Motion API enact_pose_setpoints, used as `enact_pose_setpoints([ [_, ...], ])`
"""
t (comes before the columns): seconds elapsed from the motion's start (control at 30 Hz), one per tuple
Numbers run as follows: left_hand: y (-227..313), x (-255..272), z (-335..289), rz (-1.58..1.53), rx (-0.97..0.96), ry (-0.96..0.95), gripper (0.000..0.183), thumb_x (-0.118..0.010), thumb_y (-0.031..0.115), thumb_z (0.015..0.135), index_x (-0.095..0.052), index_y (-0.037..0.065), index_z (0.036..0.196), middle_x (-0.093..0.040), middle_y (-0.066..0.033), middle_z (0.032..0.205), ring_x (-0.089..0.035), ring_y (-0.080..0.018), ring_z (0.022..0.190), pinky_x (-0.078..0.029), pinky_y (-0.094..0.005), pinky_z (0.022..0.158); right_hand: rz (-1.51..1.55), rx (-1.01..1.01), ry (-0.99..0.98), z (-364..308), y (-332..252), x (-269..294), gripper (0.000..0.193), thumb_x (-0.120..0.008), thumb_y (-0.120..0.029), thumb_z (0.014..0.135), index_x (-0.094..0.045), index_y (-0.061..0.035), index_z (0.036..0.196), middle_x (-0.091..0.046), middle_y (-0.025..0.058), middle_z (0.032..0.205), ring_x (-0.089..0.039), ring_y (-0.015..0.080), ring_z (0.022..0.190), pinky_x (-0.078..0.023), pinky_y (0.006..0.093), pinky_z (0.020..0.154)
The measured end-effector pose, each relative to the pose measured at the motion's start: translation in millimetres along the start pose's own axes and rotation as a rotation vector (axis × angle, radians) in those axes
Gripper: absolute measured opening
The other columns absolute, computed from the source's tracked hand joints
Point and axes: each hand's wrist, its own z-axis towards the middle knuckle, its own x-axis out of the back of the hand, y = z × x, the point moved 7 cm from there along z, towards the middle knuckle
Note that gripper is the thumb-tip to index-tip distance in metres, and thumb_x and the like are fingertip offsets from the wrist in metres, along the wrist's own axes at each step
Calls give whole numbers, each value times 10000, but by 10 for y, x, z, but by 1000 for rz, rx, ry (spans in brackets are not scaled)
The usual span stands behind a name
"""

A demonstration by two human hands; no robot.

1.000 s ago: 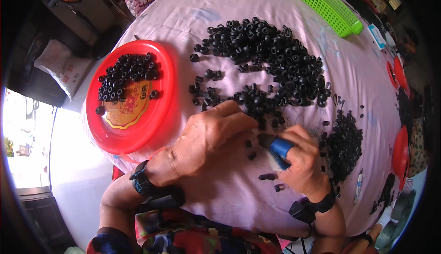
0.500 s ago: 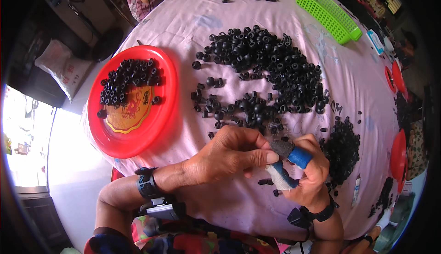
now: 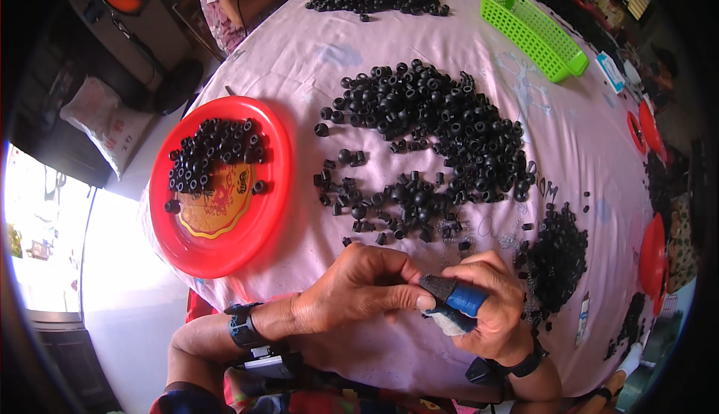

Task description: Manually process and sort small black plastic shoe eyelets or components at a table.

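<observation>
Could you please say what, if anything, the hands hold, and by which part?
That cannot be told: the left hand and right hand meet, hiding anything pinched between them.

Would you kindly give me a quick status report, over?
Left hand against right hand, grip unclear. Black parts heaped beyond. Red plate left, clear of both hands.

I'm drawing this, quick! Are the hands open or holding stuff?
Left hand: pinched closed; anything held is hidden.
Right hand: curled closed; can't tell if it's holding anything.

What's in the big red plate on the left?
The red plate holds piled black beads, some apart. A yellow picture shows beneath; the part under the pile is hidden.
</observation>
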Motion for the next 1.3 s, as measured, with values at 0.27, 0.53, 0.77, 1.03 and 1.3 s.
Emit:
enact_pose_setpoints([
  [0.27,242,408,-52,122,-40,325,229,-662,207,970,-671,34,1121,-679,-19,889,-620,-56,726,-514,-246,610,-95,-45,101,-92,203,41,322,-756,-21,593,-676,-8,905,-674,120,964,-630,322,816,-532,400,703],
  [0.53,465,223,72,1209,-561,349,261,-731,87,820,-675,53,1073,-628,-120,1013,-665,-286,833,-552,-386,698,-174,-255,177,-42,337,216,198,-805,-52,714,-689,-6,867,-655,120,810,-601,303,723,-492,399,637],
  [0.77,412,82,191,1074,-496,202,269,-712,68,826,-658,60,1089,-631,-113,1000,-681,-269,835,-567,-366,682,-392,-239,136,-64,469,371,230,-807,-17,680,-698,12,880,-678,135,831,-637,305,770,-522,390,666],
  [1.03,430,114,206,863,-509,189,337,-651,-9,812,-654,37,1146,-634,-134,990,-676,-253,807,-559,-343,666,-284,-92,-1,28,294,84,228,-796,7,631,-716,12,845,-680,110,832,-647,287,787,-551,369,678],
  [1.3,398,150,255,817,-539,250,321,-668,-1,807,-644,18,1126,-613,-157,925,-664,-307,793,-536,-386,683,-68,-362,67,-60,521,218,243,-753,55,721,-733,-5,955,-668,86,836,-629,192,703,-520,284,610],
])
